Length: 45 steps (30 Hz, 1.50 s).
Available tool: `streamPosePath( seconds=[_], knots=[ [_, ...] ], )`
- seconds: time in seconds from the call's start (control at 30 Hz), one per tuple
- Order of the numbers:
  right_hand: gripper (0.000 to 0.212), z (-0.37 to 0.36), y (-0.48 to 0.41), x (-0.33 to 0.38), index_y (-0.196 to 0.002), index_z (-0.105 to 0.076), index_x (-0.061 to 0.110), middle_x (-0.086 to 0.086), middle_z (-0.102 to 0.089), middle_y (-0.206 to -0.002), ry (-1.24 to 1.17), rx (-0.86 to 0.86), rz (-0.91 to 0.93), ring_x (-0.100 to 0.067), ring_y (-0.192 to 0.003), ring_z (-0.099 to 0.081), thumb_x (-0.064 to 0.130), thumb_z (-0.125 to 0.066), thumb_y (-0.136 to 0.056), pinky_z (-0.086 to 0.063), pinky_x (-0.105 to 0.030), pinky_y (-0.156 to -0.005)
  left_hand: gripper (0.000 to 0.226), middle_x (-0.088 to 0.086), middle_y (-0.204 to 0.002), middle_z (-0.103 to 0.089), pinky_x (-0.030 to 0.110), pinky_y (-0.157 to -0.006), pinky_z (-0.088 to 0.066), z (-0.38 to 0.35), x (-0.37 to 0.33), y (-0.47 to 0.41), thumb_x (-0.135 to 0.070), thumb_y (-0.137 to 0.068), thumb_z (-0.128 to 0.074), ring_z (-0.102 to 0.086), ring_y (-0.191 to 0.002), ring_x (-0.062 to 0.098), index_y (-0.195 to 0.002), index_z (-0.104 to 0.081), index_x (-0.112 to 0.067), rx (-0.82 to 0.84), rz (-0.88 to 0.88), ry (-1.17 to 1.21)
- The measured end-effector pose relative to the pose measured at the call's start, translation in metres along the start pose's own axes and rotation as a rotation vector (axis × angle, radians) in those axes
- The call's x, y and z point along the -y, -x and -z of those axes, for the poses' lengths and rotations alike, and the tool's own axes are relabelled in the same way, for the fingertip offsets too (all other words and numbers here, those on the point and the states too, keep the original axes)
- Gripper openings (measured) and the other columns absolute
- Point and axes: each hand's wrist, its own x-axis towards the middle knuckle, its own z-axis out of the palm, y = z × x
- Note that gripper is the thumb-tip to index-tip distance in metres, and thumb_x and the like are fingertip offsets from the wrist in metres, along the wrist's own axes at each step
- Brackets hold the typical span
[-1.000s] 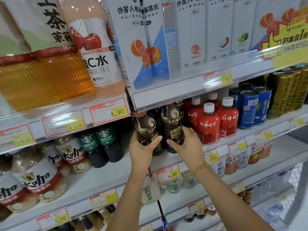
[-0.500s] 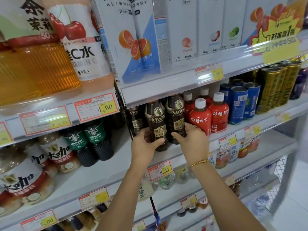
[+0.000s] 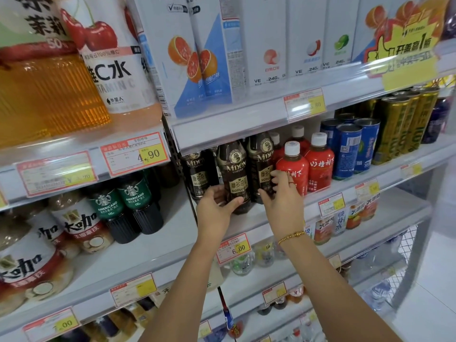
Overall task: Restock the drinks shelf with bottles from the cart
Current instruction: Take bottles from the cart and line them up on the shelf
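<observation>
Still, left hand (image 3: pixel 217 211) clasps the now-upright coffee bottle (image 3: pixel 233 169), right hand (image 3: pixel 283 201) seemingly its neighbour (image 3: pixel 261 159).

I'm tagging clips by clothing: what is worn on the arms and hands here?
Forearms bare, no sleeves in view; no gloves on left hand or right hand. A gold beaded bracelet circles the right wrist, and what looks like a thin red ring shows on a right finger.

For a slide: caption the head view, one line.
Left hand and right hand grip two dark coffee bottles on the drinks shelf.
</observation>
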Motion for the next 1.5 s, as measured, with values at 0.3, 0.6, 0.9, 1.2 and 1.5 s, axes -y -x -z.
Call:
streamPosePath(
  seconds=[0.3, 0.6, 0.9, 1.2, 1.5],
  knots=[
    [0.035, -0.005, -0.004, 0.000, -0.120, -0.047, 0.010, -0.008, -0.060, -0.116, 0.031, 0.030, 0.019, -0.025, -0.094, -0.062, 0.015, -0.060, -0.088, -0.049, -0.034, -0.074, 0.045, 0.004, -0.113, -0.067, 0.000, -0.075, -0.039, 0.000, -0.005, 0.004, -0.017, -0.079, -0.073, -0.058, -0.095, 0.008, -0.121, -0.059, -0.007, -0.042, -0.052, -0.116],
    [0.022, 0.045, 0.080, -0.046, -0.082, -0.061, 0.014, 0.003, -0.060, -0.063, 0.081, 0.113, 0.120, -0.012, -0.055, -0.053, 0.036, -0.063, -0.086, -0.041, -0.023, -0.049, 0.037, -0.007, -0.050, -0.039, 0.017, -0.050, -0.032, 0.001, 0.014, 0.108, -0.032, -0.091, -0.056, -0.039, -0.049, 0.007, -0.059, -0.043, -0.021, 0.098, -0.369, -0.052],
    [0.033, 0.042, 0.240, -0.238, -0.117, -0.053, 0.017, -0.006, -0.064, -0.108, 0.390, 0.868, -0.606, -0.023, -0.093, -0.063, 0.030, -0.061, -0.087, -0.049, -0.031, -0.082, 0.015, -0.006, -0.081, -0.057, 0.033, -0.071, -0.050, -0.097, 0.204, 0.214, -0.034, -0.087, -0.062, -0.057, -0.072, 0.012, -0.093, -0.057, -0.021, 0.820, 0.274, -0.275],
    [0.048, -0.047, 0.389, -0.349, -0.139, -0.038, 0.017, -0.007, -0.050, -0.135, 0.381, 1.096, -0.857, -0.023, -0.118, -0.055, 0.017, -0.049, -0.093, -0.045, -0.029, -0.095, 0.045, 0.007, -0.127, -0.049, 0.023, -0.081, -0.042, -0.221, 0.379, 0.269, -0.023, -0.085, -0.067, -0.057, -0.105, 0.020, -0.127, -0.051, -0.018, 1.064, 0.374, -0.487],
    [0.064, -0.097, 0.450, -0.401, -0.147, -0.021, 0.015, -0.010, -0.027, -0.148, 0.447, 0.991, -0.632, -0.028, -0.124, -0.046, 0.006, -0.048, -0.090, -0.045, -0.034, -0.099, 0.057, 0.005, -0.135, -0.042, 0.038, -0.094, -0.046, -0.313, 0.453, 0.299, -0.018, -0.081, -0.069, -0.053, -0.116, 0.026, -0.133, -0.046, -0.025, 1.105, 0.149, -0.626]
  ],
)
